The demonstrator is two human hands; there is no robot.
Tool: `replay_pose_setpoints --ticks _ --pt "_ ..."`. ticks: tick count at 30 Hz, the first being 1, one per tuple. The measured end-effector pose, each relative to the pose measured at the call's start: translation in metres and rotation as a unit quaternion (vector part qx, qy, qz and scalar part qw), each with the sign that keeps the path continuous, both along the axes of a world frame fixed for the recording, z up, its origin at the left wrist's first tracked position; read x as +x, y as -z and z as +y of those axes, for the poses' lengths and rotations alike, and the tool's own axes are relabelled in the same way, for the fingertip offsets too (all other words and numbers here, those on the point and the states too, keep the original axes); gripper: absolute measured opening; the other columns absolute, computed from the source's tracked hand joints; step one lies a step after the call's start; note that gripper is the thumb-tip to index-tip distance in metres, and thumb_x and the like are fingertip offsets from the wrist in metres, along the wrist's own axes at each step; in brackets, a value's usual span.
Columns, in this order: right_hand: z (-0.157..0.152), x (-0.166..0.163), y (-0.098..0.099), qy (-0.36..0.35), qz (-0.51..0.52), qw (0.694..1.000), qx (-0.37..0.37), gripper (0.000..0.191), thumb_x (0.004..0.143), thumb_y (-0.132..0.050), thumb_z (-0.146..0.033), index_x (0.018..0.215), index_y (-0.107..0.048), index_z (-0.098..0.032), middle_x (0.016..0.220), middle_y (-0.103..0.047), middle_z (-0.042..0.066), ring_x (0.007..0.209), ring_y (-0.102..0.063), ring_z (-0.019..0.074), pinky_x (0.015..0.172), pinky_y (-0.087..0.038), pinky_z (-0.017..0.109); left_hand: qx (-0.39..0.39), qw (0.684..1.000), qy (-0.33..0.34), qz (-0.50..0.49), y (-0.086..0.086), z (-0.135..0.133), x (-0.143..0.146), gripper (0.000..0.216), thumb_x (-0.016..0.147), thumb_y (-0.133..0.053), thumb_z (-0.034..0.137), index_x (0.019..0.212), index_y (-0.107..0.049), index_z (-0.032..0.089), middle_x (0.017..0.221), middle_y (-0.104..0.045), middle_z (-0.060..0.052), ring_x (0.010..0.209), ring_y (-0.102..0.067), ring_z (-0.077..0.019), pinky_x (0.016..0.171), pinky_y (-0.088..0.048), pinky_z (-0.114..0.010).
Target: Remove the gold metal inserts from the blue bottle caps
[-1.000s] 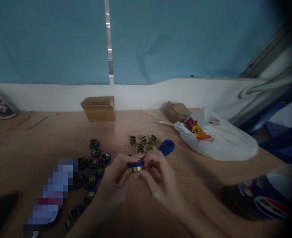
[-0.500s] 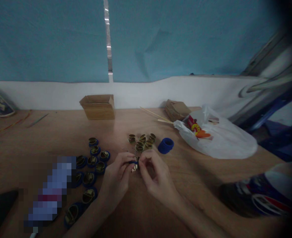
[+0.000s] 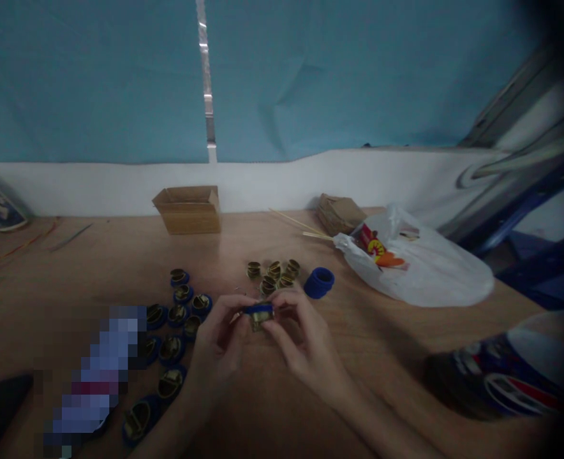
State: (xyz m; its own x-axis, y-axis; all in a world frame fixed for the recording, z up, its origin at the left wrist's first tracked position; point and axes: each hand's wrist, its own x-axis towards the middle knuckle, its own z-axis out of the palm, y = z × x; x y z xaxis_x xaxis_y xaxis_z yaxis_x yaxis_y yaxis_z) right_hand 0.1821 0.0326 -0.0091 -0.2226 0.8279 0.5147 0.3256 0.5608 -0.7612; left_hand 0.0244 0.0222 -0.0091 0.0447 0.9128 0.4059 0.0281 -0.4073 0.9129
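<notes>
Between the fingertips of both my hands is a brass-coloured round metal piece with a blue ring (image 3: 261,312) around its rim. My left hand (image 3: 217,341) pinches its left side, and my right hand (image 3: 308,341) grips the right side with thumb and fingers. Just beyond stand several brass-coloured metal pieces (image 3: 273,270) without rings. A short stack of blue rings (image 3: 319,282) lies to their right. Left of my left hand are several metal pieces with blue rings (image 3: 171,348) fitted on them; my left forearm partly covers some.
An open cardboard box (image 3: 193,217) stands at the back, with a brown paper packet (image 3: 340,213) and thin sticks (image 3: 301,224) farther right. A white plastic bag (image 3: 435,268) and a dark bottle with a blue label (image 3: 497,376) lie on the right. A pixelated object (image 3: 100,370) lies left.
The held piece has turned, so its brass side and the blue ring now show more plainly. My right thumb and fingers have come around its right side. The camera view has shifted slightly.
</notes>
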Motion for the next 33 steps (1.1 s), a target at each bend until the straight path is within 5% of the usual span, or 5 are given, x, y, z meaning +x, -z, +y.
replay_pose_setpoints --ticks 4,10,15,26,33 --pt "0.000 0.001 0.000 0.023 -0.023 0.999 0.031 0.020 0.089 -0.051 -0.012 0.106 -0.047 -0.023 0.101 -0.060 0.006 0.093 -0.061 0.0190 0.079 -0.054 0.035 0.067 0.995 -0.001 0.075 0.001 0.000 0.001 0.031 0.088 -0.052 0.009 0.115 -0.055 0.024 0.112 -0.064 -0.006 0.106 -0.062 -0.0191 0.094 -0.052 -0.034" --pt "-0.005 0.002 -0.006 0.042 -0.072 0.992 0.096 0.026 0.090 -0.052 -0.012 0.112 -0.047 -0.025 0.108 -0.063 0.007 0.101 -0.064 0.0218 0.086 -0.056 0.039 0.184 0.960 -0.114 0.177 0.008 0.003 -0.001 0.040 0.082 -0.062 0.006 0.116 -0.059 0.027 0.118 -0.068 -0.004 0.109 -0.065 -0.0200 0.094 -0.054 -0.033" --pt "-0.007 0.001 -0.008 0.046 -0.076 0.989 0.122 0.032 0.088 -0.055 -0.008 0.114 -0.047 -0.025 0.109 -0.062 0.007 0.104 -0.062 0.0212 0.090 -0.055 0.038 0.152 0.959 -0.164 0.172 0.013 -0.004 -0.002 0.040 0.079 -0.068 0.008 0.115 -0.061 0.026 0.119 -0.069 -0.003 0.103 -0.069 -0.0201 0.090 -0.057 -0.030" --pt "-0.006 0.002 -0.006 0.052 -0.080 0.987 0.130 0.032 0.086 -0.061 -0.009 0.112 -0.049 -0.023 0.109 -0.061 0.007 0.105 -0.060 0.0201 0.092 -0.054 0.037 0.015 0.981 -0.127 0.144 0.012 -0.001 -0.004 0.026 0.079 -0.068 0.015 0.100 -0.056 0.025 0.095 -0.075 -0.001 0.087 -0.074 -0.0198 0.072 -0.063 -0.027" --pt "-0.001 0.001 -0.002 0.050 -0.095 0.989 0.103 0.029 0.089 -0.058 -0.012 0.114 -0.047 -0.021 0.108 -0.060 0.008 0.105 -0.059 0.0201 0.091 -0.051 0.035 0.032 0.978 -0.130 0.162 0.014 0.003 -0.004 0.022 0.080 -0.067 0.015 0.095 -0.053 0.024 0.086 -0.075 0.000 0.077 -0.076 -0.0188 0.059 -0.061 -0.022"
